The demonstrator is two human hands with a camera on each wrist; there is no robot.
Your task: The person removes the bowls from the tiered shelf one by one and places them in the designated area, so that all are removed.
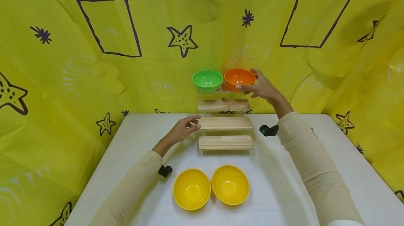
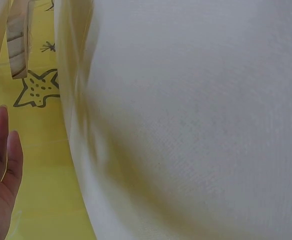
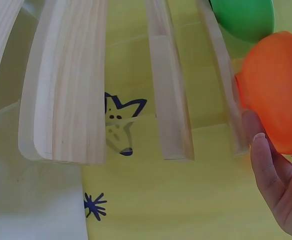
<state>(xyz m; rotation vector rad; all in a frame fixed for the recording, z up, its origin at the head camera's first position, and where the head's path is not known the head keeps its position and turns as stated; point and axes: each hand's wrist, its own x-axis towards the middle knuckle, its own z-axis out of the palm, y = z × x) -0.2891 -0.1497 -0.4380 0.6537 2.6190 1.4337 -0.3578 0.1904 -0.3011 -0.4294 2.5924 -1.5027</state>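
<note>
A tiered wooden stand [image 1: 225, 123] with several pale treads rises at the middle of the table's far side. On its top tread sit a green bowl [image 1: 207, 81] and, at the right, an orange bowl [image 1: 236, 78]. My right hand [image 1: 263, 87] holds the orange bowl from the right, thumb at its front and a finger by the rim; in the right wrist view fingertips [image 3: 261, 145] meet its side. My left hand [image 1: 181, 129] grips the left end of a lower tread between thumb and fingers. The left wrist view shows only part of this hand [image 2: 1, 175] beside the wood.
Two yellow bowls [image 1: 192, 189] stand side by side on the white table [image 1: 151, 198], in front of the stand. A yellow patterned sheet [image 1: 151, 75] hangs behind and at both sides. Dark wrist cameras [image 1: 165, 171] show beside the sleeves.
</note>
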